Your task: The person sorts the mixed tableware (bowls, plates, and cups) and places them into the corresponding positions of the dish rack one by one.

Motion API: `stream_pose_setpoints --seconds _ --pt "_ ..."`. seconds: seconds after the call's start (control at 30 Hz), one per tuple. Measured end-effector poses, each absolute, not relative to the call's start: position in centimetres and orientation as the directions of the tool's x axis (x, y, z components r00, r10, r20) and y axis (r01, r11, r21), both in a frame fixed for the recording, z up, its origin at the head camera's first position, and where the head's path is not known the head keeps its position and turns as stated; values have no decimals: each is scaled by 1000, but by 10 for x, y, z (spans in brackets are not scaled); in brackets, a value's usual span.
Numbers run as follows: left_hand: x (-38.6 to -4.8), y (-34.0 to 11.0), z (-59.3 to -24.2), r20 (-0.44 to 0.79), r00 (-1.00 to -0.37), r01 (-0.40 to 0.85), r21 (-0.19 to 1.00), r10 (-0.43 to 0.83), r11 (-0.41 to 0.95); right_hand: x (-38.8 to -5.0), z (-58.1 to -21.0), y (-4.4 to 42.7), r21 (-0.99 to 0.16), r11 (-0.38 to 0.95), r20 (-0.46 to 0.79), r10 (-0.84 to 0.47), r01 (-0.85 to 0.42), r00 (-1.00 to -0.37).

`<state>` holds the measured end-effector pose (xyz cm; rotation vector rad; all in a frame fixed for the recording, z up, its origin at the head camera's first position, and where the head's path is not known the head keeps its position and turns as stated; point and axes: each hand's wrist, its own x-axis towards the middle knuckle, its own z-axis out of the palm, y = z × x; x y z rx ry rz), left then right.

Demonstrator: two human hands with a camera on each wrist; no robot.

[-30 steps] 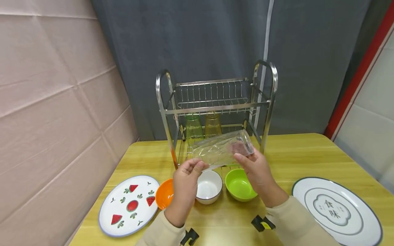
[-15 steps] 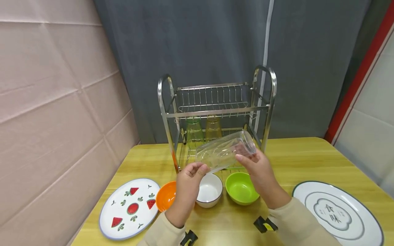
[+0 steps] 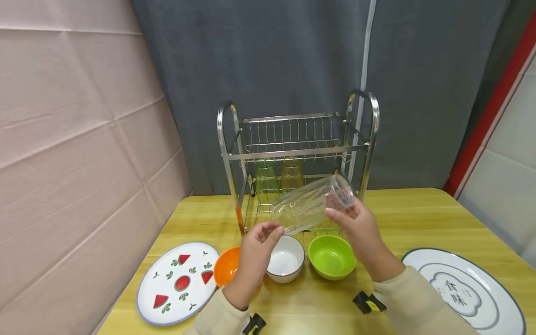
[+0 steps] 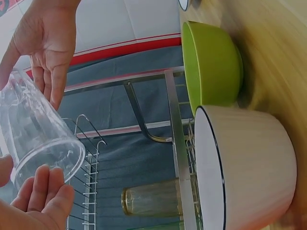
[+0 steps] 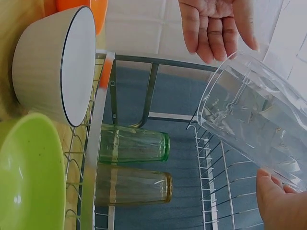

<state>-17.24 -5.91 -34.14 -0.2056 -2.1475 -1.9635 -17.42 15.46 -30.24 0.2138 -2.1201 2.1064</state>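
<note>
A clear drinking glass (image 3: 305, 207) is held tilted on its side in the air in front of the rack, its thick base up to the right. My left hand (image 3: 258, 244) pinches its rim between thumb and fingers. Near the base, my right hand (image 3: 359, 228) grips the glass, with the thumb on the near side. In the left wrist view the glass's open mouth (image 4: 48, 158) faces the left fingers. Behind it, a green glass (image 3: 266, 179) and a yellow glass (image 3: 291, 177) stand upside down on the rack's lower tier.
A two-tier metal dish rack (image 3: 299, 152) stands at the back of the wooden table (image 3: 318, 311). Before it sit orange (image 3: 226, 267), white (image 3: 285, 258) and lime-green (image 3: 332, 258) bowls. A watermelon-patterned plate (image 3: 167, 279) lies left, a white oval plate (image 3: 494, 298) right.
The clear glass has shifted slightly right, and its base has turned more toward the head camera. Both hands keep hold of it. The head view has tilted a little.
</note>
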Motion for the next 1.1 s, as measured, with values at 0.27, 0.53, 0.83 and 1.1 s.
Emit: stream_pose_setpoints --seconds 0.27,0.53,0.83,1.1 --pt "-175 -67 -340 289 -954 279 953 -79 122 -174 -301 161 -977 65 205 -4 -204 -979" --pt "-179 -75 -336 321 -941 309 944 -109 115 -177 -305 168 -971 86 222 -4 -221 -975" --pt "-188 -92 -328 313 -938 285 942 -149 179 -181 -305 173 -960 91 265 -1 -264 -964" --pt "-200 -107 -323 306 -931 266 942 -200 207 -186 -304 178 -948 162 279 10 -274 -960"
